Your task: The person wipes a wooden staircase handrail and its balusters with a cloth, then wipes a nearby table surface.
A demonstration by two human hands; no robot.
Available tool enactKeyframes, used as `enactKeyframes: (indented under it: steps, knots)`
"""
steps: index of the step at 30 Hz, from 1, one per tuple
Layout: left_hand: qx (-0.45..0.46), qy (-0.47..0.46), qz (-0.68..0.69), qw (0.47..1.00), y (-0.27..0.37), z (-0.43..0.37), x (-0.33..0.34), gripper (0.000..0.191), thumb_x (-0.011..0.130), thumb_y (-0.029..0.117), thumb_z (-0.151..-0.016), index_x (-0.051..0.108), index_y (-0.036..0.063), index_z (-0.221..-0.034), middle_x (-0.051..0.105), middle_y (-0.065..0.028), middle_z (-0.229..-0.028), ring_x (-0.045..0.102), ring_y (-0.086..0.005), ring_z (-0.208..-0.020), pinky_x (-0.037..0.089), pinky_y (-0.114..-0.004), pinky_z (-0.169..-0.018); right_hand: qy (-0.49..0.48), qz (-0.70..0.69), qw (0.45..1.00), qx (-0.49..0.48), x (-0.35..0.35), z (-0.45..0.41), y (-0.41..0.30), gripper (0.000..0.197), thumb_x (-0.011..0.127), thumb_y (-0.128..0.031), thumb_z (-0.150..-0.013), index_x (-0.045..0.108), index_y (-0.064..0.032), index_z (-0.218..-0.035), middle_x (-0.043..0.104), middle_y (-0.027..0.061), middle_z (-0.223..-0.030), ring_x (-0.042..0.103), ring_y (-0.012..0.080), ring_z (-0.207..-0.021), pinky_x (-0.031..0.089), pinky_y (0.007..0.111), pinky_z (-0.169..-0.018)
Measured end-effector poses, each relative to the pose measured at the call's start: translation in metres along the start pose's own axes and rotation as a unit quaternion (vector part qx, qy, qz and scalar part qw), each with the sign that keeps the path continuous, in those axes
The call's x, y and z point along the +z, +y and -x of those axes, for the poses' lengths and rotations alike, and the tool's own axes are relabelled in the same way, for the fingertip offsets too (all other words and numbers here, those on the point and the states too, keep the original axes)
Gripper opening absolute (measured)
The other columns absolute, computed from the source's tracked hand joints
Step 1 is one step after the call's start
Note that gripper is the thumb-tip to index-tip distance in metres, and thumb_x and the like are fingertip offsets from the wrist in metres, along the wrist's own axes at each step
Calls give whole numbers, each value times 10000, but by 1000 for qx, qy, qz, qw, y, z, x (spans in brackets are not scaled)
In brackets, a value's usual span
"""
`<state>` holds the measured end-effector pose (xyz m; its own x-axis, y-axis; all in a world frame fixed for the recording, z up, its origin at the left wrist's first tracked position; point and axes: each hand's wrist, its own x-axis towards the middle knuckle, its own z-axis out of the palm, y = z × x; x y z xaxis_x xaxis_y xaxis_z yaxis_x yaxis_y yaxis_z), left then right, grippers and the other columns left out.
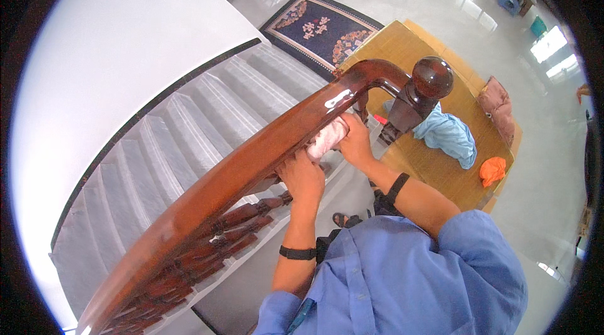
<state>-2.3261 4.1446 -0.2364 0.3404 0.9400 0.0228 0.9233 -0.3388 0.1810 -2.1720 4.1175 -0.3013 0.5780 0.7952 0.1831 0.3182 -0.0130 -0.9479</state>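
A pale pink cloth is stretched between my two hands, just under the polished wooden handrail of a staircase. My right hand grips its upper end, close to the newel post with its round ball cap. At the lower end is my left hand, closed around the cloth, its fingertips hidden beneath the rail. The cloth lies against the underside of the rail or a baluster top; which one I cannot tell. Turned wooden balusters run down below the rail.
Grey stair treads lie beyond the rail. Cardboard sheeting covers the floor by the post, holding a light blue cloth, an orange cloth and a dusky pink padded item. A patterned mat lies at the stair foot.
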Motion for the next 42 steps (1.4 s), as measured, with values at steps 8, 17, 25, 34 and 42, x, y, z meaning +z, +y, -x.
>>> enactKeyframes:
  steps: [8,17,25,34,42]
  knots:
    - [-20,178,227,957,-1,6,14,402,642,35,-905,658,-23,-1302,662,-280,-1316,558,-520,-1268,375,-567,-1154,-91,-319,943,38,9,20,21,855,613,58,-835,327,-33,-1636,463,87,-1550,482,204,-1404,416,366,-1152]
    - [54,103,171,978,-68,-31,95,370,627,93,-980,659,-27,-1329,679,-209,-1365,606,-365,-1295,432,-481,-1130,-218,-320,921,-39,37,-18,46,613,533,2,-870,496,-20,-1482,553,165,-1430,483,322,-1380,345,448,-1200]
    - [-196,-68,735,646,0,-24,160,524,662,51,-988,494,23,-1484,575,-119,-1485,577,-240,-1308,463,-371,-1103,-121,-79,989,-31,38,-6,112,454,565,-43,-915,652,-25,-1361,709,162,-1308,637,298,-1265,450,407,-1134]
    - [-210,16,571,794,56,-5,158,532,707,69,-951,499,-35,-1428,605,-154,-1355,617,-243,-1205,487,-350,-1052,71,-35,969,234,-22,10,108,419,604,-102,-907,635,-58,-1323,719,220,-1229,677,409,-1181,531,441,-1023]
    - [-26,48,532,845,103,-89,159,341,598,47,-956,644,-95,-1262,675,-270,-1306,631,-400,-1239,458,-458,-1098,84,-177,977,87,-28,-70,109,297,625,-130,-927,629,-21,-1203,666,213,-1148,643,393,-1127,499,459,-1015]
